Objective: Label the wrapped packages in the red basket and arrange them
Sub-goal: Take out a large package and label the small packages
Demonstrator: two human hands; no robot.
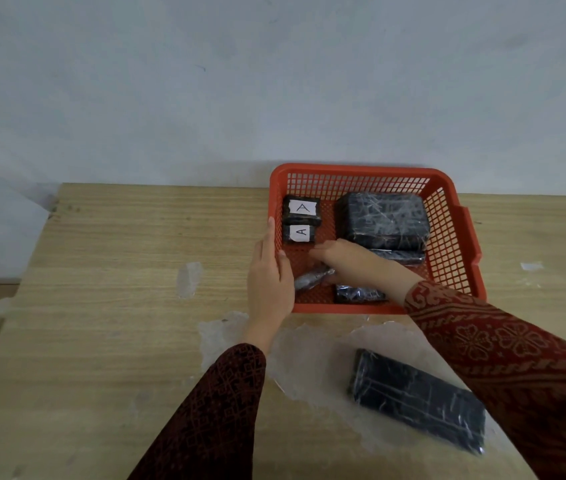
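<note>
A dark wrapped package point(418, 400) lies nearest, on clear film over the wooden bench point(101, 306), in front of the red basket point(461, 237). A pale wall rises behind the basket. Inside the basket, two small packages point(301, 220) carry white labels reading "A". The left hand point(269, 275) rests flat against the basket's left rim, fingers together. The right hand point(350, 261) reaches inside the basket, closed on a blurred grey item point(311, 278).

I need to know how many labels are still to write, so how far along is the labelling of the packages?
Done: two small packages in the red basket carry "A" labels. In hand: the right hand reaches in at a blurred package, while the left hand steadies the rim. Left: the large package, others beside it and a long package on the table show no labels.
</note>
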